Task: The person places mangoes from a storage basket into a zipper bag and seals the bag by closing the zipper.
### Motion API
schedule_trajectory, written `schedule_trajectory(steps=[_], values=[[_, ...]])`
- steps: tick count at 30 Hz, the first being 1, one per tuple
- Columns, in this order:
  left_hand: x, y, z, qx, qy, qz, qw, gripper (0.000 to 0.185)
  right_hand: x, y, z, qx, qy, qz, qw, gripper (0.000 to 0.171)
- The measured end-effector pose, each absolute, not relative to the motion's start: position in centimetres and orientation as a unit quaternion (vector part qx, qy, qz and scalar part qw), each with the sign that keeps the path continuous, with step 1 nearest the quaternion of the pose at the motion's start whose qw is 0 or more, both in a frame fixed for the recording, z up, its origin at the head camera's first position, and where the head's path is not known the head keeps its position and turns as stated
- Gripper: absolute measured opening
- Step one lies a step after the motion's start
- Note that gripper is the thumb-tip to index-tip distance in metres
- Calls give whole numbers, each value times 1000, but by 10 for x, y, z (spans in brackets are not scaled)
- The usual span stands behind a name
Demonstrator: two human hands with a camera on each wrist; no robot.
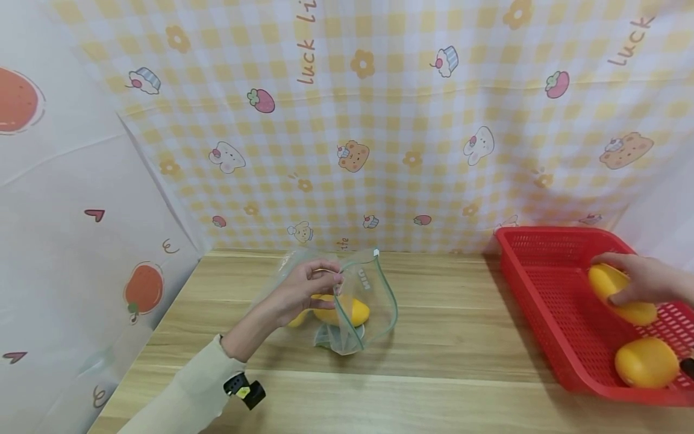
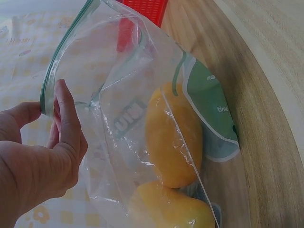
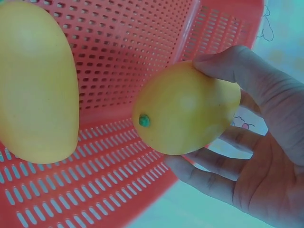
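Pinching a clear bag, left fingers; right fingers curled round a yellow mango

There are four yellow mangoes, one clear zip bag and one red basket.

It looks like a small tabletop nook screened off with printed hangings, homely in its dressing, though whether it stands in a home or a studio cannot be told. A yellow-checked cloth with bears, cupcakes and strawberries hangs behind the wood-grain surface, and a white sheet bearing fruit and hearts walls the left side.
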State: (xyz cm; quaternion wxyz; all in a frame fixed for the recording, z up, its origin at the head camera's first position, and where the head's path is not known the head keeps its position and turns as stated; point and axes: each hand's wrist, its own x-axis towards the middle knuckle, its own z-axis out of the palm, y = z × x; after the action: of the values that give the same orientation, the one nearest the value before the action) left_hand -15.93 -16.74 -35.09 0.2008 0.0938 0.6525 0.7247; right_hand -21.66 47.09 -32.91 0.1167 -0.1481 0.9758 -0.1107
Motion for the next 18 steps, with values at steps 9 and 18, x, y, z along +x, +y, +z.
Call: schedule_trajectory(steps=[9,18], values=[[-159,-167,-351,95,653,724,201,35,-212,465,-325,-160,976,-108,103,86],[-159,-168,-353,96,653,723,202,38,-210,460,-322,-180,973,-121,85,84]])
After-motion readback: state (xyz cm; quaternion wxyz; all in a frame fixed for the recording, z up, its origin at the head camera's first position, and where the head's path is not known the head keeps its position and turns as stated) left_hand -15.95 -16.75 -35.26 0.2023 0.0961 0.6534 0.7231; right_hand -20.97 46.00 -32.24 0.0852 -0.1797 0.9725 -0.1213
